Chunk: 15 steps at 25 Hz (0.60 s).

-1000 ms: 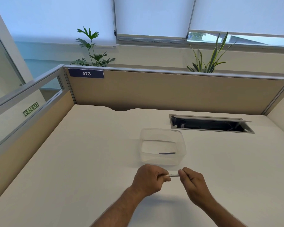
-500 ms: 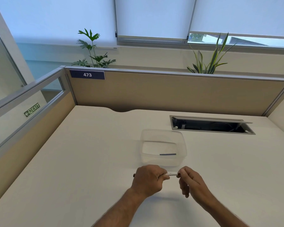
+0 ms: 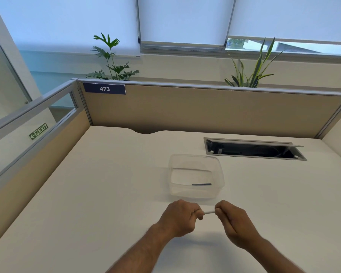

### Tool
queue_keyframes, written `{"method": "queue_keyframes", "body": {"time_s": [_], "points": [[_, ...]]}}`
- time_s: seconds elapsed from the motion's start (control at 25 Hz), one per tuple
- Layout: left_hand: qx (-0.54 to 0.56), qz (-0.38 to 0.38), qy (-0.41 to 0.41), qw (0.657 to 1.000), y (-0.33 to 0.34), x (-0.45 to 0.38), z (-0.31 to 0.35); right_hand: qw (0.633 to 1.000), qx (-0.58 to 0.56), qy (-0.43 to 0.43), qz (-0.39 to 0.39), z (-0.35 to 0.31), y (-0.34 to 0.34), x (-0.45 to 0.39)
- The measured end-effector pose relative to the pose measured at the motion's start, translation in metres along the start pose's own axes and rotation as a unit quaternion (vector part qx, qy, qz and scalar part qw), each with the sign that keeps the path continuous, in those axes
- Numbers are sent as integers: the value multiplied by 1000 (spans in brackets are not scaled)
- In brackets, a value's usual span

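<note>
A thin white pen [image 3: 209, 212] lies level between both hands, above the desk. My left hand [image 3: 180, 217] grips its left part in a curled fist. My right hand [image 3: 231, 218] pinches its right end with curled fingers. Only a short white stretch shows between the hands. Just beyond them stands a clear plastic container [image 3: 217, 192] on the desk. Inside it lies a short dark stick [image 3: 201, 184], flat on the bottom near the front wall.
The white desk [image 3: 106, 184] is walled by tan partitions [image 3: 205, 111] at the back and left. An open cable hatch [image 3: 252, 149] sits at the back right. Two plants stand behind the back partition.
My right hand's fingers have curled in tighter around the pen's end. Both hands stay in about the same place in front of the container.
</note>
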<state>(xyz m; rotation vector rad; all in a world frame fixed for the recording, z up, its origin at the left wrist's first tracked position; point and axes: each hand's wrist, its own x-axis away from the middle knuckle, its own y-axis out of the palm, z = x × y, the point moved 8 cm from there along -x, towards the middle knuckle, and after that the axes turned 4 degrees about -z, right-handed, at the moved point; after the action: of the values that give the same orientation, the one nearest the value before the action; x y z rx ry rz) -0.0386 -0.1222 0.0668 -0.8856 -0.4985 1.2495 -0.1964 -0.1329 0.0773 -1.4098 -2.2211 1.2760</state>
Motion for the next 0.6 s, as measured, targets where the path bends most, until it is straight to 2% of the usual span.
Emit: {"method": "queue_keyframes", "body": {"time_s": [0.12, 0.28, 0.6], "points": [[15, -13, 14, 1000, 4, 1, 3, 999, 12, -25, 27, -7, -2, 0], [15, 24, 32, 999, -1, 0, 5, 997, -37, 20, 69, -5, -5, -4], [0, 81, 49, 995, -8, 1, 6, 989, -114, 80, 59, 0, -1, -7]]}}
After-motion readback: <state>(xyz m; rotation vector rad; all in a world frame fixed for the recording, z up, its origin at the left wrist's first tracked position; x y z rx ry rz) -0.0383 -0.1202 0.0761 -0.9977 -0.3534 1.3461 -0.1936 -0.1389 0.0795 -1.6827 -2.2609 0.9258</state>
